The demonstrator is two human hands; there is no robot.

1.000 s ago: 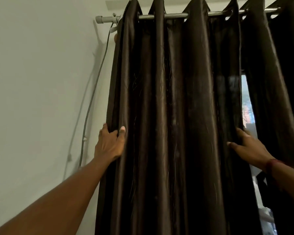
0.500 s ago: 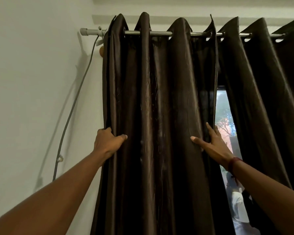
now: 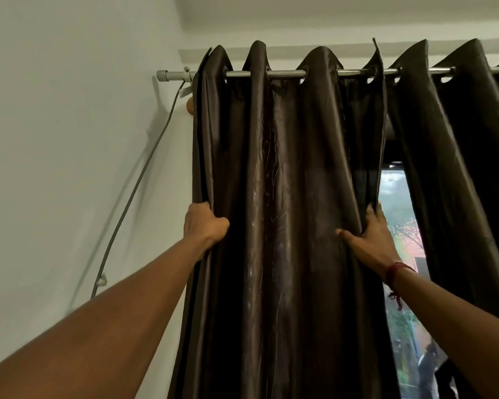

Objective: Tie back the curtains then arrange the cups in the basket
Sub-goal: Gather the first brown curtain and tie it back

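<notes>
A dark brown satin curtain panel (image 3: 288, 197) hangs in bunched folds from a metal rod (image 3: 288, 73) by eyelets. My left hand (image 3: 203, 223) grips the panel's left edge, fingers curled round the fabric. My right hand (image 3: 370, 243) holds the panel's right edge, thumb in front and fingers behind the cloth. A second dark curtain panel (image 3: 455, 174) hangs to the right. Between the two panels a strip of window (image 3: 398, 214) shows daylight. No cups or basket are in view.
A pale wall (image 3: 69, 168) fills the left side, with a grey cable (image 3: 133, 191) running down it from the rod's end. A small round wooden knob (image 3: 190, 105) sticks out by the curtain's top left edge.
My right hand has pushed the panel's right edge leftward, bunching the folds and widening the window gap. My left hand closed tighter on the left edge. The view tilted upward.
</notes>
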